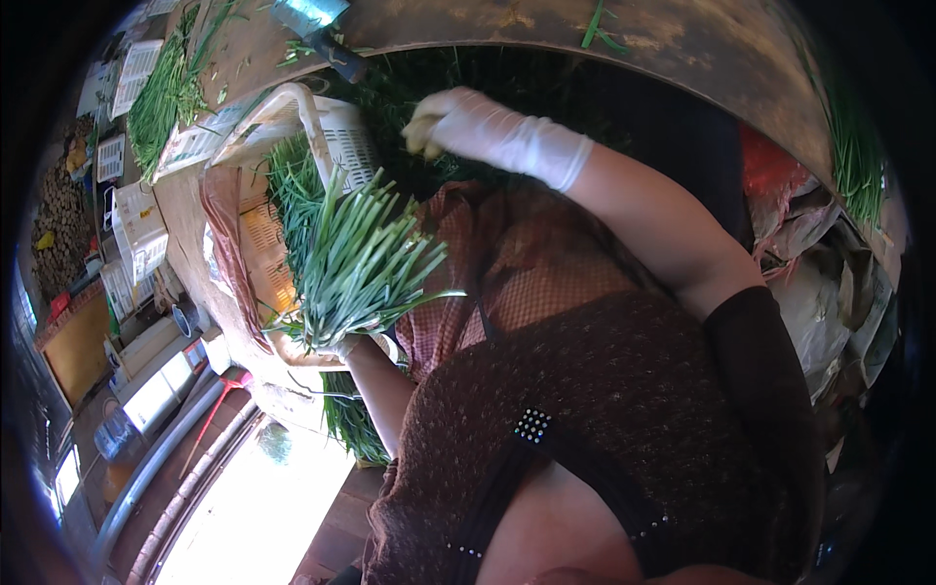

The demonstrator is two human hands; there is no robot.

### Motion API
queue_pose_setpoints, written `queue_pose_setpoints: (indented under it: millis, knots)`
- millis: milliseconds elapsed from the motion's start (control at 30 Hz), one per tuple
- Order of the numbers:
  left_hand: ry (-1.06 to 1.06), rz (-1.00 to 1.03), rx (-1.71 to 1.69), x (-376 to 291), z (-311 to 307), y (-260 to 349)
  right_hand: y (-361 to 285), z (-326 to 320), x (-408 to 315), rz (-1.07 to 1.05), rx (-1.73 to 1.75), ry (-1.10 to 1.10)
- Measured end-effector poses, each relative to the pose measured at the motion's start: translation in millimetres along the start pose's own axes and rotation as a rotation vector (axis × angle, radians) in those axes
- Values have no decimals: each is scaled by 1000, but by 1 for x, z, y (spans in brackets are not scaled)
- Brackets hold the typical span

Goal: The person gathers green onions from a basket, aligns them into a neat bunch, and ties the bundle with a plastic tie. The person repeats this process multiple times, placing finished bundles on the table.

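Observation:
My left hand (pixel 338 347), in a pale glove, grips a thick bunch of long green leafy stalks (pixel 365 263), which look like garlic chives. The stalks fan out above it, in front of a white plastic basket (pixel 311 121) with more greens inside. My right hand (pixel 439 126), in a whitish glove with a yellowish layer at the fingers, hangs over a dark heap of greens beside the basket. Its fingers are loosely curled, slightly blurred, and nothing shows in them. A cleaver (pixel 311 14) with a dark handle lies at the table edge above the basket.
The curved brown table edge (pixel 658 44) runs across the top, with greens (pixel 852 161) at its right end. More long greens (pixel 164 95) lie at upper left. White crates (pixel 139 227) stand on the left. Crumpled plastic sheeting (pixel 812 314) is at the right.

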State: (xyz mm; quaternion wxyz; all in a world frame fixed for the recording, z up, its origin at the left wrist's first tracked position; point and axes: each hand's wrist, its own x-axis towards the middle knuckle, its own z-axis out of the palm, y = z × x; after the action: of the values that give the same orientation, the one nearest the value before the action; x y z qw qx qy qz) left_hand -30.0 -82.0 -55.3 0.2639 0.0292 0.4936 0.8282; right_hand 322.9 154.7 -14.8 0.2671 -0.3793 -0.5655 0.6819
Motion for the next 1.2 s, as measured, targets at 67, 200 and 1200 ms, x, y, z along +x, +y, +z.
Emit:
queue_pose_setpoints:
  millis: [67,200,1200]
  knots:
    - [9,5,10,1,-1,0,5,-14,-6,14,-58,-67]
    - [24,15,17,6,1,-2,15,3,-24,-19,-128,-362]
    - [350,-133,-431,16,20,-33,19,29,-52,246,324,-428]
